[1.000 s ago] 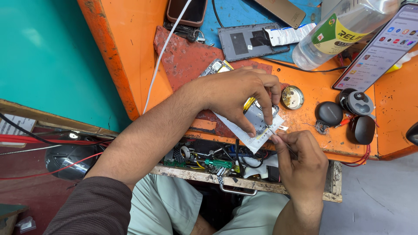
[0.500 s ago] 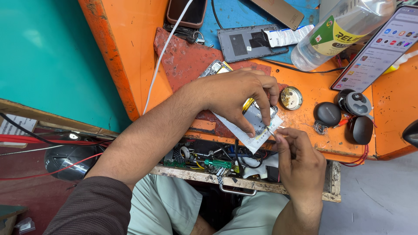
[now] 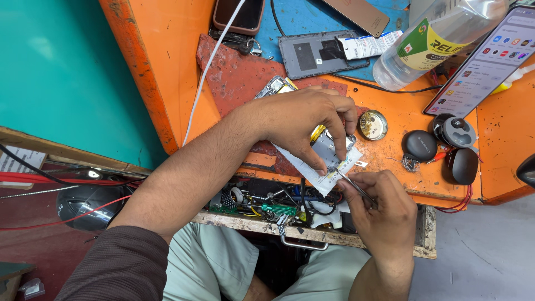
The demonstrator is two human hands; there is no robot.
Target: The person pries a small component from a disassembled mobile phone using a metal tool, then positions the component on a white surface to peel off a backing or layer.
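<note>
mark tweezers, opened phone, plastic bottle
tweezers [image 3: 352, 185], head view, on the thin metal shaft near the tip
opened phone [image 3: 329, 149], head view, on its grey inner plate
plastic bottle [image 3: 440, 39], head view, on the label around its middle

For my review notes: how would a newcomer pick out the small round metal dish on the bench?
Start at the orange bench. Just right of the left hand, which pins an opened phone, lies the round dish. It is shiny and brass-rimmed, unlike the matte black earbud cases further right.
</note>
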